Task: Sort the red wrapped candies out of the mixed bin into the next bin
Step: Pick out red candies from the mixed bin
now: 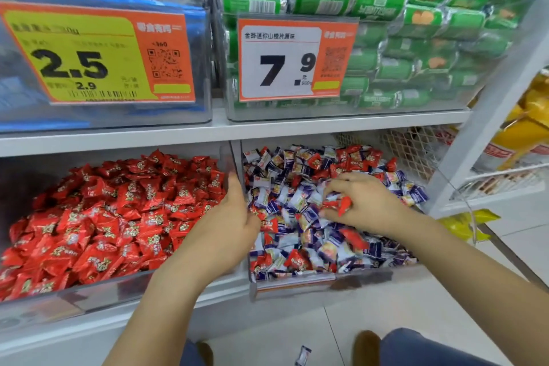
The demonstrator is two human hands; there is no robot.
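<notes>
Two hands over bins, right hand point(361, 205) gripping red candy point(344, 205)

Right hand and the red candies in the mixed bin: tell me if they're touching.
Touching. The head view shows the right hand down in the mixed bin, its fingers curled round several red wrapped candies.

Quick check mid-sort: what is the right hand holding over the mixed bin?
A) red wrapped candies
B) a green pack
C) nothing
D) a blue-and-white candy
A: the right hand has its fingers curled round red wrapped candies above the mixed bin.
</notes>
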